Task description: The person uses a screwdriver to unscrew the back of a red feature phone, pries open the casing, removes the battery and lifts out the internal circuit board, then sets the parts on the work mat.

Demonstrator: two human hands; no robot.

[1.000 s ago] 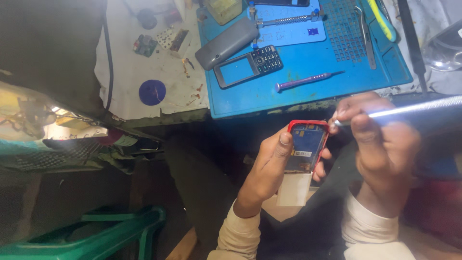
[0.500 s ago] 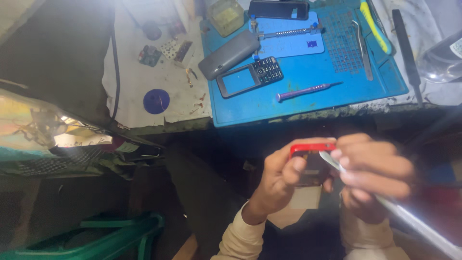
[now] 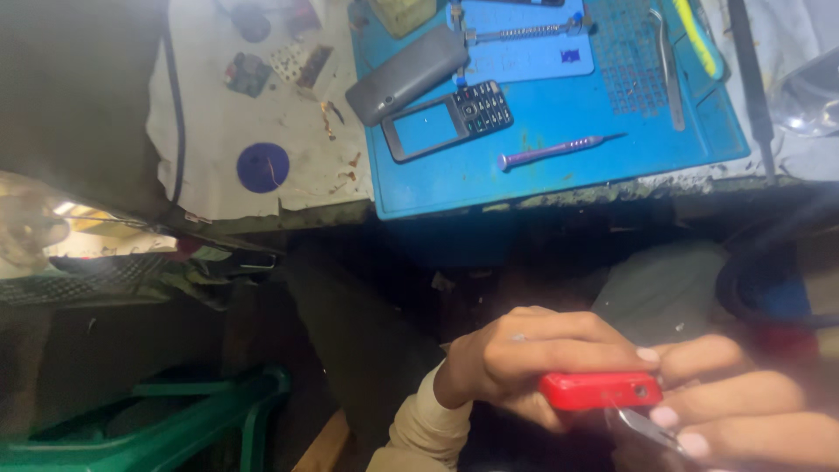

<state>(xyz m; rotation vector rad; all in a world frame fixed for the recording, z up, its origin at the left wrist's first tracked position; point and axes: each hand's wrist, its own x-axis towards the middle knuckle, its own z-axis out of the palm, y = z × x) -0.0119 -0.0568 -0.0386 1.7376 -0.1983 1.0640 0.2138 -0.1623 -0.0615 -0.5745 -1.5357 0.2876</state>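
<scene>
My left hand (image 3: 516,358) clamped the red phone (image 3: 599,390); my right hand (image 3: 743,402) pinched a metal tool (image 3: 642,426) under it, casing apparently unopened.

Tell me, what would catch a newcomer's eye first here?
Low in the frame, the left hand grips a small red phone while the right hand presses a metal tool under it. Above, a bright blue mat carries a phone front frame and a purple screwdriver.

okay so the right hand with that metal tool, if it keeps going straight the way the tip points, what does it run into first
Most likely the red phone. The right hand aims the metal tool up and leftward at the phone's lower edge, which the left hand grips. Whether the tip already touches it is unclear.
</scene>
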